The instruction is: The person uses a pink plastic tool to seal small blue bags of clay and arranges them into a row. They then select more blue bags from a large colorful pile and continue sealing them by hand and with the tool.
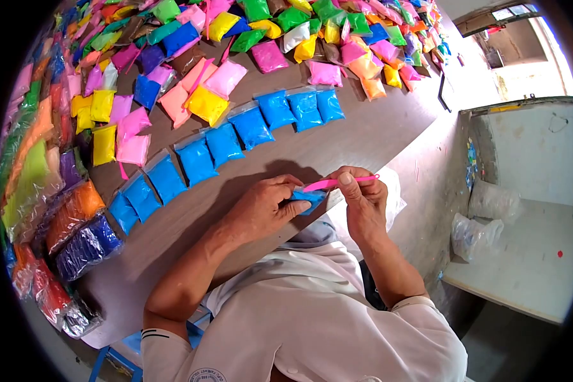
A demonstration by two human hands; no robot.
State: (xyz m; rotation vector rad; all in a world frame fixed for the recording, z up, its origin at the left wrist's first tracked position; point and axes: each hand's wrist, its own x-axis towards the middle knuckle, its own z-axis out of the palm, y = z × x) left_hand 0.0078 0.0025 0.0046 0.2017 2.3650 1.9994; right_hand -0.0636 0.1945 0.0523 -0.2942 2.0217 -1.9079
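Observation:
A small clear bag of blue clay-like material is pinched between the thumb and fingers of my left hand. My right hand grips a pink plastic modelling tool with a small ring at its outer end. The tool's flat end overlaps the top of the blue bag, between my two hands. Beyond them, several filled blue bags lie in a curved row on the brown table.
Many coloured bags, some with pink tools, are heaped across the back. Larger clear packs of coloured bags line the left edge. To the right, crumpled clear plastic bags sit on a pale shelf. White plastic hangs behind my right hand.

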